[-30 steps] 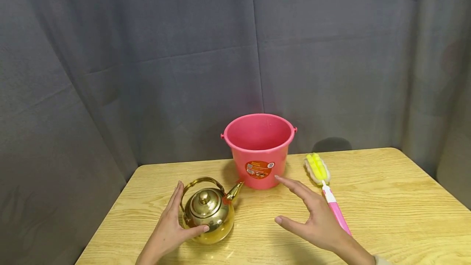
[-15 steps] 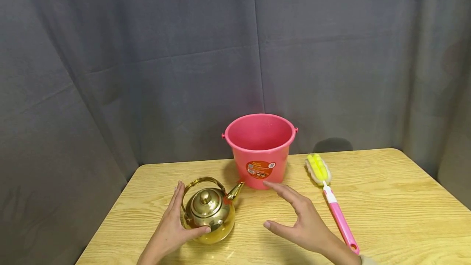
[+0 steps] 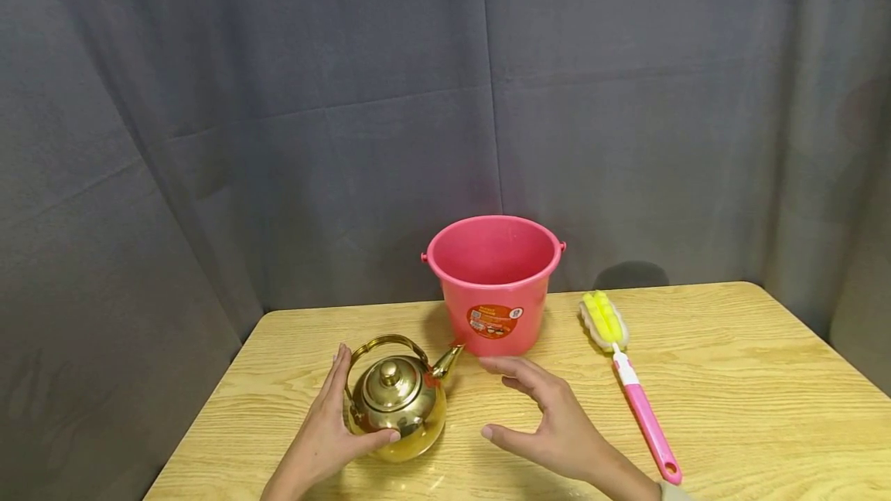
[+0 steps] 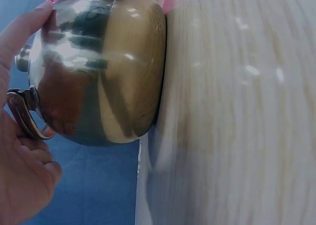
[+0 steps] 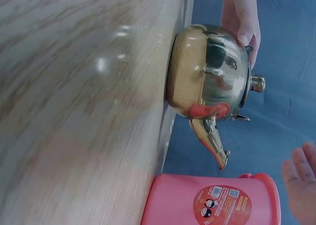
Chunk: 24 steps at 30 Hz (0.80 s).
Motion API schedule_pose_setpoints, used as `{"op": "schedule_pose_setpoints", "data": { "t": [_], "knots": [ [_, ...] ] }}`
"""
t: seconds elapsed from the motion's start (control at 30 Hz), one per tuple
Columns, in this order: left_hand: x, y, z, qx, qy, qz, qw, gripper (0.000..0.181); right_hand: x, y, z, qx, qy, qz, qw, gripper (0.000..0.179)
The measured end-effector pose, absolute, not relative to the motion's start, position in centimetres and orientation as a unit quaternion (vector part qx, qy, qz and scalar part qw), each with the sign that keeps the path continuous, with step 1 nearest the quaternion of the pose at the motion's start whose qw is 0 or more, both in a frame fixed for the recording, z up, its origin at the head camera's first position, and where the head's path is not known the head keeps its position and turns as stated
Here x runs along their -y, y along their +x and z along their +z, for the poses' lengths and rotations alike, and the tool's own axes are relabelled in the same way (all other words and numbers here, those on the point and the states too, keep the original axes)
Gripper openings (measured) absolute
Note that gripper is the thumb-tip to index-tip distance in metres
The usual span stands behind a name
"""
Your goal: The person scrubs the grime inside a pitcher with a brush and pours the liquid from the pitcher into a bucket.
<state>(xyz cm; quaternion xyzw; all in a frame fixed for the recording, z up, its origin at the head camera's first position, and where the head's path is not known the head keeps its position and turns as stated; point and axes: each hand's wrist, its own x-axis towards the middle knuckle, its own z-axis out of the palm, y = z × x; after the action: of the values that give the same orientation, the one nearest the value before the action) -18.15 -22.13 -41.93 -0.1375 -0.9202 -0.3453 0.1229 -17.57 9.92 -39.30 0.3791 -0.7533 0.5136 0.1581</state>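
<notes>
A shiny golden kettle (image 3: 418,408) with a knobbed lid and arched handle stands upright on the table. My left hand (image 3: 322,430) is at its left side, fingers extended beside the handle and thumb across the front of the round body. In the left wrist view, the thumb lies against the upper body of the kettle (image 4: 79,77); how firmly it touches I cannot tell. My right hand (image 3: 553,425) hovers to the right of the kettle, apart from it, thumb and fingers spread with nothing between them. The right wrist view shows the spout (image 5: 210,136) pointing towards the bucket.
A pink bucket (image 3: 455,304) with an orange label stands behind the kettle, near the spout tip. To the right lies a brush (image 3: 647,420) with a yellow sponge head and pink handle. The wooden table (image 3: 752,393) ends at a grey curtain (image 3: 348,138).
My right hand has moved left, closer to the kettle, and the whole brush handle now shows. My left hand and the kettle have stayed in place.
</notes>
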Motion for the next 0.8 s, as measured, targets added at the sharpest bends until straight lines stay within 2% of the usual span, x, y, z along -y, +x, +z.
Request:
{"op": "schedule_pose_setpoints", "data": {
  "t": [0.8],
  "knots": [
    [22.0, -18.0, -41.9, 0.922, -0.111, -0.357, 0.1, 0.131, -7.7, -18.5, -39.3, 0.727, 0.408, 0.521, 0.183, 0.061]
  ]
}}
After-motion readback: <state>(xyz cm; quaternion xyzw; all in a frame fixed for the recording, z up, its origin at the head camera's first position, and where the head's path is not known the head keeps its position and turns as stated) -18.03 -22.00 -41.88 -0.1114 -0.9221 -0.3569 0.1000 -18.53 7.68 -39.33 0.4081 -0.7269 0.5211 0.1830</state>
